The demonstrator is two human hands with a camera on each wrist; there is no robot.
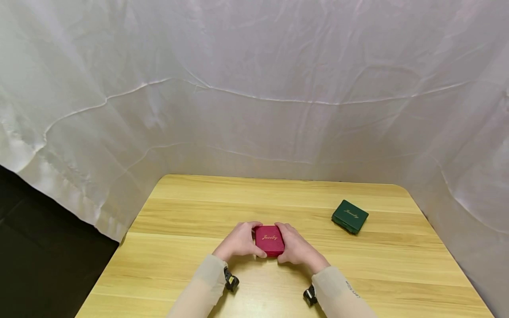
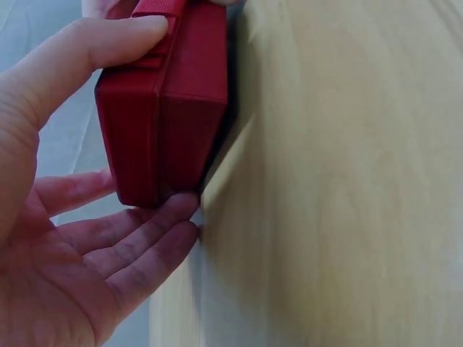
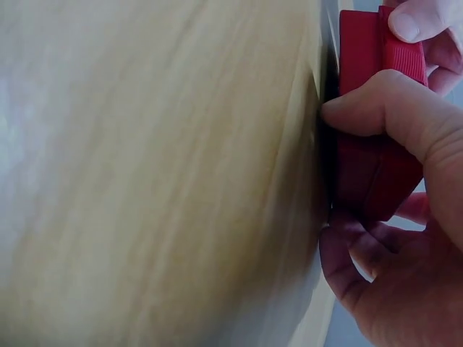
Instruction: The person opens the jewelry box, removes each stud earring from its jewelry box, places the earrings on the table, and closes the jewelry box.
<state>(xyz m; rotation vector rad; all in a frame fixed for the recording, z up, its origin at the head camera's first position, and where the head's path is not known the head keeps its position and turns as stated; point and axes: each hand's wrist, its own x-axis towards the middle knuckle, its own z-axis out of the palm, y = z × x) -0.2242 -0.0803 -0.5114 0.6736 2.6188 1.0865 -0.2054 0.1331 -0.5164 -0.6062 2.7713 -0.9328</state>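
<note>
A small red jewelry box (image 1: 270,244) with gold "Jewelry" lettering on its lid lies in the middle of the table, lid closed. From its left side my left hand (image 1: 240,240) grips it, and my right hand (image 1: 295,245) holds the opposite side. In the left wrist view, the left thumb (image 2: 141,36) presses the ribbed ribbon on the box's front, with fingers at the side and back. The right wrist view has the right thumb (image 3: 362,108) on the lower front of the box and the other fingers curled round its far side.
A dark green jewelry box (image 1: 350,215) with similar gold lettering sits at the back right, turned at an angle. The wooden table (image 1: 191,203) has pale curtains (image 1: 254,128) behind and beside it. A dark area (image 1: 39,256) lies beyond its left edge.
</note>
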